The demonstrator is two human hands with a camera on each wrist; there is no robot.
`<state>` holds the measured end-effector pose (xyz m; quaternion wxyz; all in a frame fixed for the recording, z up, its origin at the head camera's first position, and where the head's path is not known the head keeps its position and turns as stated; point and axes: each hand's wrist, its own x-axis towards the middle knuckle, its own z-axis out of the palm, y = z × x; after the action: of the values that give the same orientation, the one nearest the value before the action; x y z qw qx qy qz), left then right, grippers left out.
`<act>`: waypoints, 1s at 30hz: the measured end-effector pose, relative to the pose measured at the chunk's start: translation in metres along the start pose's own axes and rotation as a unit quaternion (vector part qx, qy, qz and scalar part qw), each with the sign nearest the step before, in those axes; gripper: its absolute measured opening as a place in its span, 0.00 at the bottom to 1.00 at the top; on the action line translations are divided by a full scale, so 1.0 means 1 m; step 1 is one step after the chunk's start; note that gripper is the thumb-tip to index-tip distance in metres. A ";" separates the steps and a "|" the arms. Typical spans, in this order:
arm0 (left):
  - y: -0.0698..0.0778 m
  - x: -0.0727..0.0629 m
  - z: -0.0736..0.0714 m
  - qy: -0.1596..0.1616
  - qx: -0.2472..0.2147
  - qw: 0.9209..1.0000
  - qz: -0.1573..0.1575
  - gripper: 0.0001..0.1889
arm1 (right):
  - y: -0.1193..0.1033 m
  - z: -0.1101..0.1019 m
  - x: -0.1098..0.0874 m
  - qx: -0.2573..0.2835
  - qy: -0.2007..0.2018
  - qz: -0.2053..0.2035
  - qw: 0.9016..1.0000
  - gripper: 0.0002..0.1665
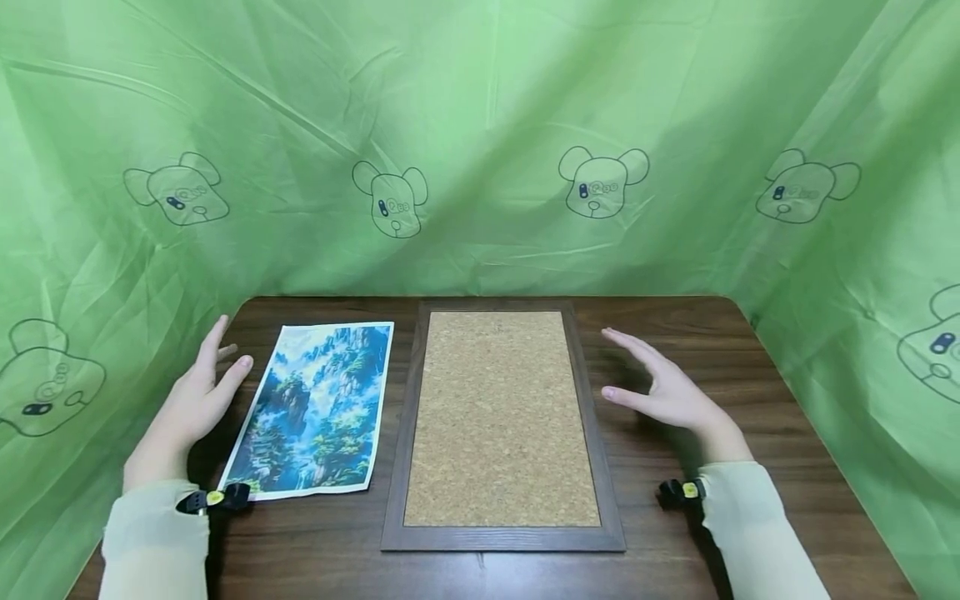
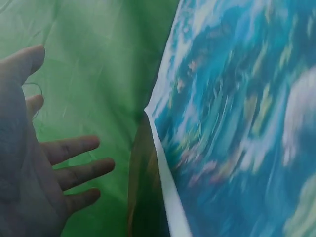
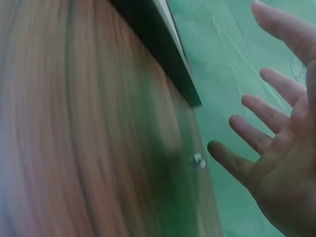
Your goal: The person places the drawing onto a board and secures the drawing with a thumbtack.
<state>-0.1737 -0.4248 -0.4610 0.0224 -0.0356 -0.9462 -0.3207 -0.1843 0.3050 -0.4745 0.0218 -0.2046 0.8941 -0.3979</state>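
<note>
A print of blue misty mountains (image 1: 318,408) with a white border lies at the left of the table. Beside its left edge my left hand (image 1: 197,400) hovers with fingers spread, holding nothing; the left wrist view shows the palm facing the print (image 2: 232,118). In the middle lies a cork board (image 1: 502,417) in a dark wooden frame (image 1: 502,539). My right hand (image 1: 671,392) is off the frame's right side, fingers extended and apart from it. A small shiny object (image 3: 198,160) sits on the table near the right fingertips in the right wrist view.
The dark wood-grain table (image 1: 315,550) has rounded far corners. Green fabric (image 1: 480,125) with bear-head outlines surrounds it at the back and both sides. A black band with a small camera is on each wrist, at the pale sleeves (image 1: 153,533).
</note>
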 end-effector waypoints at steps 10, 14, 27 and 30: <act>-0.001 0.000 0.015 -0.030 0.004 0.999 -0.020 0.51 | -0.009 0.032 0.016 0.068 -0.071 0.021 0.995 0.53; 0.000 0.004 0.019 -0.033 0.010 0.999 -0.023 0.55 | -0.006 0.034 0.017 0.075 -0.086 0.018 0.993 0.55; -0.009 0.003 0.022 -0.056 0.027 0.998 -0.016 0.64 | 0.006 0.035 0.018 0.079 -0.117 0.005 0.990 0.65; -0.008 0.004 0.024 -0.065 0.026 0.997 -0.015 0.64 | 0.007 0.035 0.018 0.090 -0.118 0.013 0.989 0.68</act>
<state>-0.1789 -0.4169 -0.4845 -0.0431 -0.0415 -0.9541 -0.2934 -0.1962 0.2773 -0.5014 0.1511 -0.2354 0.8484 -0.4494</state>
